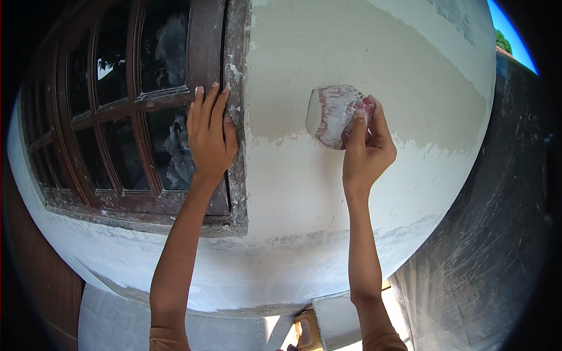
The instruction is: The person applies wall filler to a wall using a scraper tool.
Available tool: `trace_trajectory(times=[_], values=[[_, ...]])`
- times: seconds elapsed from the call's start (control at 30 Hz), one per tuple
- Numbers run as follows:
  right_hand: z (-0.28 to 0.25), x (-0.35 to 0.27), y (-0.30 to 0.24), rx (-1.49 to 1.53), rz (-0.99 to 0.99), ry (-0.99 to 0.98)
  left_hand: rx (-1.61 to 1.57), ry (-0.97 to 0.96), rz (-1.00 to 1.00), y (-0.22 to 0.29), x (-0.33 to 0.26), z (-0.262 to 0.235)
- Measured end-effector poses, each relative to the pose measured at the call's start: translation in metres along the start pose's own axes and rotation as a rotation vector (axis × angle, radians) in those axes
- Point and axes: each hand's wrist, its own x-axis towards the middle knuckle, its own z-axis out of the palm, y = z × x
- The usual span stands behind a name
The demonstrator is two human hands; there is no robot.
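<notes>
My right hand (369,152) pinches a flat, reddish putty scraper (338,120) between thumb and fingers. White filler smears its face, and its blade lies against or very near the wall (287,193), where I cannot make out the exact contact. The wall's upper part bears a damp-looking, grey-beige coat (287,64) with a ragged lower edge, and paler wall lies below it. My left hand (211,137) rests with outstretched fingers on the brown wooden window frame (205,41), holding nothing.
White smears mark the window's dark glass panes (167,47). Dark sheeting (492,234) hangs at the right. Low down, between my forearms, are a yellow-handled tool (309,330) and a pale grey flat surface (338,320). A brown panel (44,281) stands at lower left.
</notes>
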Motion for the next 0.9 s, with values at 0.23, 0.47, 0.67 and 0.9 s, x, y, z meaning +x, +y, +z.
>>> trace_trajectory(times=[0.23,0.47,0.67,0.9], values=[[0.012,-0.011,-0.011,0.096,-0.031,-0.06,-0.013,-0.003,0.013,0.002,0.001,0.003],[0.004,-0.008,0.001,0.079,0.023,0.059,0.003,0.002,0.007,0.001,0.0,0.001],[0.008,-0.013,-0.015,0.166,0.04,0.015,-0.007,-0.009,0.003,0.003,0.0,0.003],[0.015,-0.019,0.003,0.055,0.015,-0.032,-0.007,-0.008,0.0,-0.001,-0.002,0.0]])
